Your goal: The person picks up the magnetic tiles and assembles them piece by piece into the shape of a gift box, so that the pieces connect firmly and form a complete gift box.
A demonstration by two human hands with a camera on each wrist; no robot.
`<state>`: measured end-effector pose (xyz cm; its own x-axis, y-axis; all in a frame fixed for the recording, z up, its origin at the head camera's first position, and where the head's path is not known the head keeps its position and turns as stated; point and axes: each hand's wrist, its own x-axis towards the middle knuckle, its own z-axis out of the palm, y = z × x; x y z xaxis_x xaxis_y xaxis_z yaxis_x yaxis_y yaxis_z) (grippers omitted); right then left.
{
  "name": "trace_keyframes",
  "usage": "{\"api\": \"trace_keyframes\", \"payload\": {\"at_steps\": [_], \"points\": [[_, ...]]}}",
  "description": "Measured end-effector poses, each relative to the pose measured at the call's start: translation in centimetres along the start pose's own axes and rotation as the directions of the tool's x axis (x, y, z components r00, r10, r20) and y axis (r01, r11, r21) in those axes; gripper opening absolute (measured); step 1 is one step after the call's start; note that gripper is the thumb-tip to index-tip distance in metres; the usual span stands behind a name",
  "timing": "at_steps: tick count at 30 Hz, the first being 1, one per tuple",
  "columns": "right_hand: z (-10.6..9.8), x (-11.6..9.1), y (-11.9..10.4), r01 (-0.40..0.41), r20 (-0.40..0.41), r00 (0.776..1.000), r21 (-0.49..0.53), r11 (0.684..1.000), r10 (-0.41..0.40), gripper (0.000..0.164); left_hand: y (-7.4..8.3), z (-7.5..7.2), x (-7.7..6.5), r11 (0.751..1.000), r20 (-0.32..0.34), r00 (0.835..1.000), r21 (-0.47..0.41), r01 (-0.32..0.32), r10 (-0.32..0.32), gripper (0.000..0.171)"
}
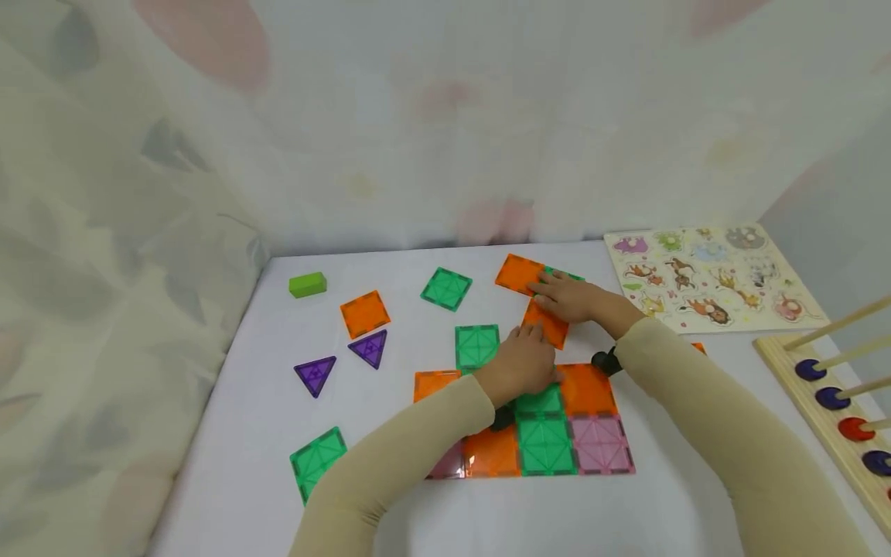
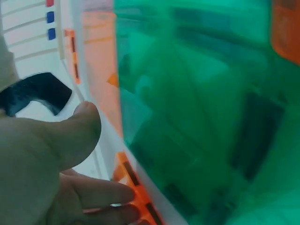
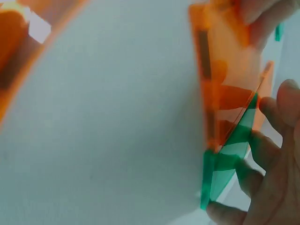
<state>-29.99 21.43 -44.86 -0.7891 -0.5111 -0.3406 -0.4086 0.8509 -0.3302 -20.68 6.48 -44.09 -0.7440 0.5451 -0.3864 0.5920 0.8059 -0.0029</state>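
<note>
Sleeves (image 1: pixel 411 464) before tiles (image 1: pixel 546 446), puzzle board (image 1: pixel 708 274) beside rack (image 1: pixel 828 425)

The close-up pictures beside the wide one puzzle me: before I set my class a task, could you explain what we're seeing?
No machine here: the left hand and right hand are bare human hands. A head-worn camera takes the wide picture; a camera on each wrist takes each close-up. On the white table lie translucent square tiles, two purple triangular tiles, a light green block, an animal puzzle board and a wooden peg stand. The left fingertips touch an orange tile; the right ones touch a green tile. No clear grip shows.
</note>
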Motion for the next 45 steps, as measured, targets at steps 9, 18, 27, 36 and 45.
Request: {"api": "trace_keyframes", "payload": {"at_steps": [9,18,27,36,45], "points": [[-0.2,-0.4,1.3,-0.215,0.007,0.976,-0.140,0.966,0.218,0.052,0.7,-0.2,-0.2,1.000,-0.011,1.000,0.024,0.020,-0.019,0.046],[-0.5,-0.5,1.2,-0.297,0.026,0.948,-0.272,0.915,0.316,0.054,0.9,-0.3,0.1,0.998,0.014,0.998,0.000,0.058,-0.058,0.046],[-0.8,-1.2,-0.4,-0.309,-0.010,0.946,-0.326,0.894,0.323,0.053,1.1,0.2,0.8,0.997,-0.004,0.997,0.019,0.071,-0.071,0.046],[1.2,-1.8,-2.5,-0.210,-0.368,0.924,-0.269,0.940,0.101,0.050,1.0,0.3,0.6,0.998,-0.058,0.997,0.017,0.053,-0.052,0.037],[2.5,-2.1,-2.8,-0.156,-0.242,0.961,-0.080,0.984,0.133,0.049,-1.5,1.4,-0.2,0.997,-0.105,0.993,-0.030,-0.066,0.062,0.027]]}}
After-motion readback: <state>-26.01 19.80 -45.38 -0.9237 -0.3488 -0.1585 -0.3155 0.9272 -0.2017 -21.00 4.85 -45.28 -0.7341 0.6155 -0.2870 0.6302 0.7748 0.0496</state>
